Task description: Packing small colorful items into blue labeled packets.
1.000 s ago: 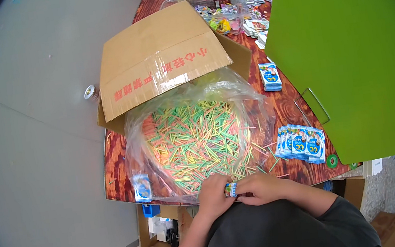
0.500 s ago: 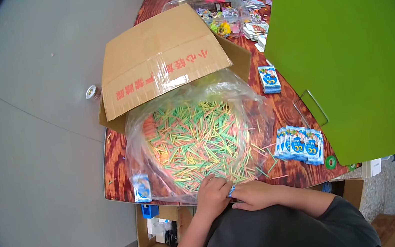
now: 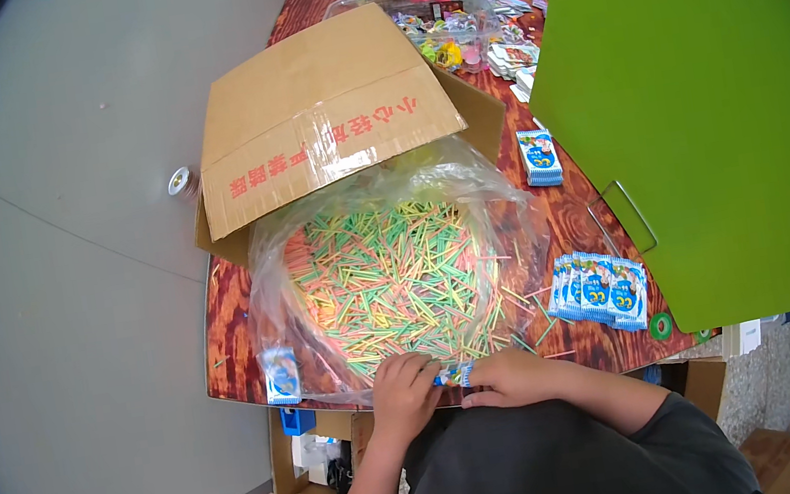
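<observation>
At the table's near edge, my left hand (image 3: 404, 394) and my right hand (image 3: 512, 378) are close together with curled fingers. Between them shows a small blue-and-white packet (image 3: 453, 375), pinched at each end and mostly covered by my fingers. Just beyond my hands lies a wide heap of thin pastel sticks (image 3: 395, 282), green, yellow and pink, in a clear plastic bag (image 3: 269, 285). The bag comes out of an open cardboard box (image 3: 305, 108) with one flap folded over it. My left fingers rest at the heap's near rim.
Blue-and-white packets (image 3: 598, 291) lie fanned at the right, with a stack of packets (image 3: 540, 158) farther back. Another packet (image 3: 281, 375) is at the near left. A green panel (image 3: 698, 103) borders the right, a grey surface (image 3: 88, 290) the left. Clear plastic tubs (image 3: 450, 27) stand behind.
My left hand has shifted left, away from my right, and more of the blue-and-white packet shows between them. My right hand has moved slightly. The sticks and the box look much the same.
</observation>
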Demonstrator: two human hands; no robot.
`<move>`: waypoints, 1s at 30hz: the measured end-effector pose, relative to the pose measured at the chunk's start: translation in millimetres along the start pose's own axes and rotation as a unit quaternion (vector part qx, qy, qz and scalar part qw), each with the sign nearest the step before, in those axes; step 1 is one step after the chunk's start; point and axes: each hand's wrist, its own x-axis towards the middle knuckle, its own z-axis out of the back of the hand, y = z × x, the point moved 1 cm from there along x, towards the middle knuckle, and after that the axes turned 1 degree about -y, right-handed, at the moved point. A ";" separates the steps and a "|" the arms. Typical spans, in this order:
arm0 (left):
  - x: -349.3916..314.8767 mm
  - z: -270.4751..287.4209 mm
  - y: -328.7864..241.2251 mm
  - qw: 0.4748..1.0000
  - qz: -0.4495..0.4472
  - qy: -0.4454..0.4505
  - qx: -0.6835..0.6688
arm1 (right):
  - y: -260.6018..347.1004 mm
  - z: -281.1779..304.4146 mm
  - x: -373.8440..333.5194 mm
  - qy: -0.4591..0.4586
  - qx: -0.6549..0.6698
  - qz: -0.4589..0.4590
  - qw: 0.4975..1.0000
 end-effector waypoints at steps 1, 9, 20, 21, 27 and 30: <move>-0.7 1.6 -1.8 1.000 0.018 -0.002 0.007 | -0.3 -0.5 0.1 -0.009 -0.007 0.002 1.000; -15.9 -3.2 -5.5 0.986 0.145 0.003 -0.078 | -2.2 12.5 1.0 0.000 0.070 0.004 0.998; -32.2 7.2 22.3 0.931 0.308 -0.046 -0.192 | -11.1 53.5 18.2 -0.242 -0.016 0.005 0.970; -32.5 9.1 21.9 0.923 0.317 -0.049 -0.211 | -15.8 64.4 29.4 -0.256 -0.134 0.000 0.957; -23.9 5.3 13.3 0.920 0.284 -0.043 -0.265 | -97.3 90.6 110.1 -0.178 -0.500 -0.054 0.846; -29.4 4.2 10.0 0.932 0.253 -0.072 -0.249 | -101.0 93.6 127.5 -0.113 -0.516 -0.063 0.847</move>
